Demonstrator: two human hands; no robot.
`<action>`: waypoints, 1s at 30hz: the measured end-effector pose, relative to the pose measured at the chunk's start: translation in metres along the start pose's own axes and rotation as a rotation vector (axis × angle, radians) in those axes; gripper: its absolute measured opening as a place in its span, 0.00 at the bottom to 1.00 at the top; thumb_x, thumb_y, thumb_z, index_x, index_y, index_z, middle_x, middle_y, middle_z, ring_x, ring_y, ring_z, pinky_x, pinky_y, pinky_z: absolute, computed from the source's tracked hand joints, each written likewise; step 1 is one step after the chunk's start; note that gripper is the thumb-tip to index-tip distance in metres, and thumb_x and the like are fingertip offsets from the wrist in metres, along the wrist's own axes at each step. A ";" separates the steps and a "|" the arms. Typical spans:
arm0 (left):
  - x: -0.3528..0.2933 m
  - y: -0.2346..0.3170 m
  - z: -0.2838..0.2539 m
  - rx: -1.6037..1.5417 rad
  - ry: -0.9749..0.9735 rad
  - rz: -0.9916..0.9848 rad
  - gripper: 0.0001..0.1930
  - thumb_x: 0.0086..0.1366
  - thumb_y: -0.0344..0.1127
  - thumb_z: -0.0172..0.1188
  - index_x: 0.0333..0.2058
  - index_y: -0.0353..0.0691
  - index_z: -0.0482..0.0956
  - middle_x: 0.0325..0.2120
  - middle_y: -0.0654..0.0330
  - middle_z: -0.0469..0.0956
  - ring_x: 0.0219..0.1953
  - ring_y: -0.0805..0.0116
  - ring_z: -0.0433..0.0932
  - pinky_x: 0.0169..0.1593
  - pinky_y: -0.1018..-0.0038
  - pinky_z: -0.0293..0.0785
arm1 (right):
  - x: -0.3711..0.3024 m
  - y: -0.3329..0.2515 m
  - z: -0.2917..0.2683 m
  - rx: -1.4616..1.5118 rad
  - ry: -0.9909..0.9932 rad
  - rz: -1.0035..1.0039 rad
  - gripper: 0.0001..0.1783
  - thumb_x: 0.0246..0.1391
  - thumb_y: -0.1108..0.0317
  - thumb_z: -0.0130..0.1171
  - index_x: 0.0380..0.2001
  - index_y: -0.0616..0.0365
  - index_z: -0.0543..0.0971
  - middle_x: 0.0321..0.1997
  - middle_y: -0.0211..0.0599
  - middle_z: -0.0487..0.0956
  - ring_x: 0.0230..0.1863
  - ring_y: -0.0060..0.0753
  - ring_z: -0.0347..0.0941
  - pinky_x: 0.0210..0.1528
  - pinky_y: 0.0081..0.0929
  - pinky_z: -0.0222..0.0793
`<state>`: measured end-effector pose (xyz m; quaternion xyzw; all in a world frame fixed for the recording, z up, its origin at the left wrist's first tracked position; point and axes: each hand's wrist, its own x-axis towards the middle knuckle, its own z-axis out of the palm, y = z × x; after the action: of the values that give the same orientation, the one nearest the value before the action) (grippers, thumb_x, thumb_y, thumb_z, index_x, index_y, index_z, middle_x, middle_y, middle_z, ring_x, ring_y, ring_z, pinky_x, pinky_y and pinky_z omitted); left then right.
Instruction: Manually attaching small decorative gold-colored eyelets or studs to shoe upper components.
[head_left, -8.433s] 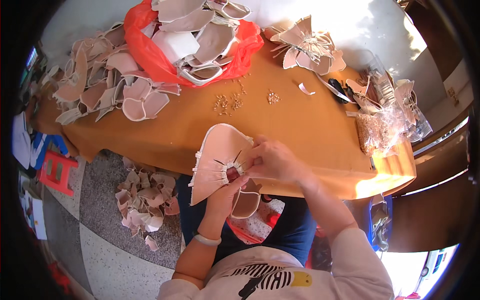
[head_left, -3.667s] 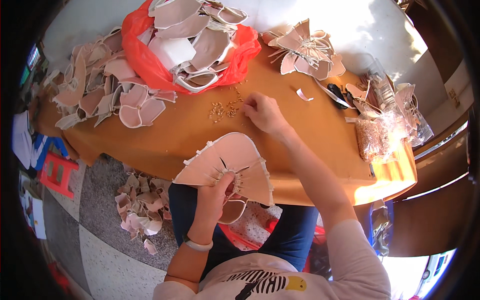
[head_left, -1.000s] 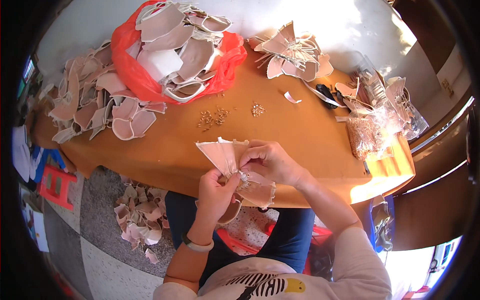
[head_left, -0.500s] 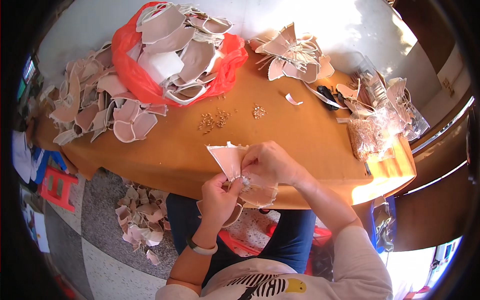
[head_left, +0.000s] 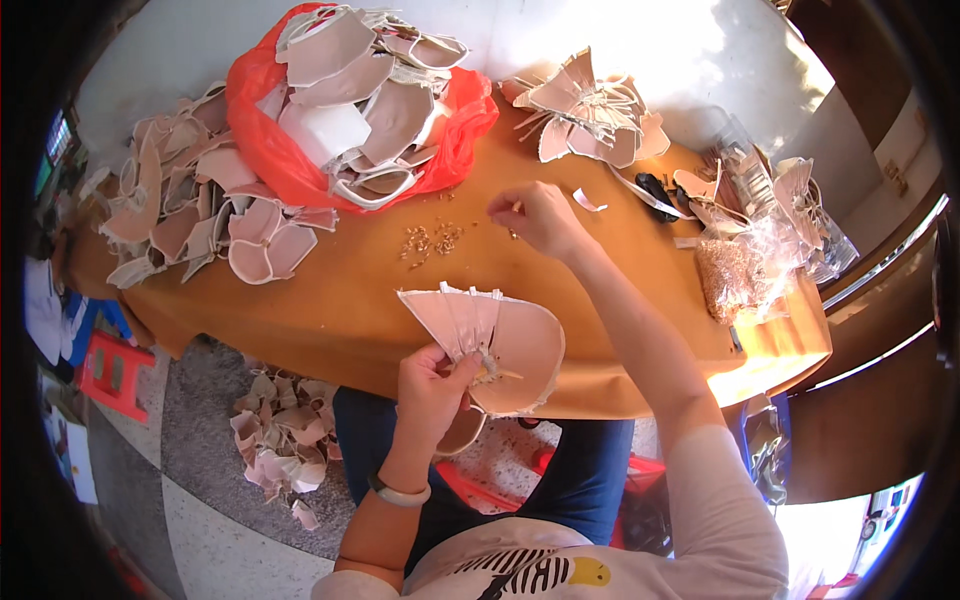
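Note:
My left hand (head_left: 432,395) pinches a pale pink bra (head_left: 528,345) where its two cups meet, holding it over the table's near edge. One cup fans out at the right; the left part has thin strips across it, and another cup hangs below my fingers. My right hand (head_left: 535,218) is above the table, fingertips drawn together beside a little heap of small gold-coloured pieces (head_left: 514,234) that it mostly covers. Whatever lies between those fingertips is too small to make out. More small gold-coloured fittings (head_left: 432,243) are scattered to the left of that hand.
An orange-brown cloth (head_left: 340,290) covers the table. A red plastic bag (head_left: 265,120) full of bras stands at the back, beside a loose heap (head_left: 165,210). More bras (head_left: 590,110) lie back right, near a clear bag of gold-coloured pieces (head_left: 735,285). Another pile (head_left: 285,430) is on the floor.
My right hand has left the bra and moved up and away to the small gold-coloured pieces. The bra, still in my left hand, now shows its right cup more fully.

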<state>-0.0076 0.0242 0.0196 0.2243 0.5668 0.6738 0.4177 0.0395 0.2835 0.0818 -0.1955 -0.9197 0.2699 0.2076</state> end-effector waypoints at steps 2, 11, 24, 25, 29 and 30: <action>0.002 0.003 -0.002 0.021 -0.001 0.021 0.06 0.63 0.27 0.64 0.37 0.30 0.82 0.19 0.64 0.79 0.12 0.85 0.66 0.15 0.84 0.60 | 0.020 0.009 0.004 -0.020 -0.033 0.079 0.08 0.50 0.70 0.66 0.34 0.59 0.85 0.31 0.36 0.84 0.29 0.32 0.80 0.35 0.30 0.75; 0.003 0.000 -0.004 -0.097 0.026 0.039 0.09 0.62 0.23 0.62 0.41 0.28 0.79 0.33 0.56 0.84 0.30 0.78 0.81 0.26 0.85 0.75 | 0.029 0.025 0.026 -0.279 -0.125 -0.155 0.09 0.51 0.68 0.60 0.37 0.55 0.83 0.37 0.42 0.82 0.39 0.46 0.79 0.42 0.40 0.74; -0.005 0.016 -0.002 0.024 0.018 0.004 0.07 0.63 0.24 0.63 0.40 0.28 0.80 0.25 0.61 0.81 0.17 0.84 0.71 0.19 0.85 0.65 | -0.089 -0.068 0.018 0.170 -0.288 -0.263 0.03 0.54 0.72 0.60 0.32 0.56 0.77 0.38 0.41 0.72 0.39 0.48 0.73 0.41 0.38 0.70; -0.006 0.018 -0.001 0.031 0.035 -0.003 0.07 0.63 0.25 0.63 0.39 0.28 0.81 0.25 0.61 0.81 0.16 0.84 0.71 0.19 0.84 0.65 | -0.090 -0.068 0.019 0.170 -0.284 -0.265 0.03 0.54 0.72 0.60 0.32 0.56 0.77 0.38 0.41 0.72 0.39 0.48 0.73 0.41 0.38 0.70; -0.004 0.013 0.000 0.003 0.029 0.004 0.07 0.62 0.25 0.63 0.38 0.27 0.81 0.24 0.61 0.81 0.16 0.84 0.71 0.19 0.84 0.64 | -0.092 -0.062 0.024 0.141 -0.236 -0.324 0.05 0.52 0.74 0.61 0.34 0.56 0.77 0.37 0.40 0.72 0.38 0.45 0.73 0.42 0.34 0.70; -0.004 0.013 0.000 0.040 0.039 0.022 0.07 0.62 0.25 0.64 0.38 0.27 0.81 0.24 0.61 0.81 0.16 0.84 0.71 0.19 0.84 0.64 | -0.092 -0.062 0.025 0.149 -0.228 -0.315 0.06 0.52 0.74 0.62 0.34 0.56 0.77 0.36 0.40 0.72 0.38 0.45 0.73 0.41 0.35 0.70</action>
<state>-0.0090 0.0205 0.0323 0.2258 0.5855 0.6713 0.3945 0.0891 0.1809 0.0728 -0.0014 -0.9340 0.3216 0.1556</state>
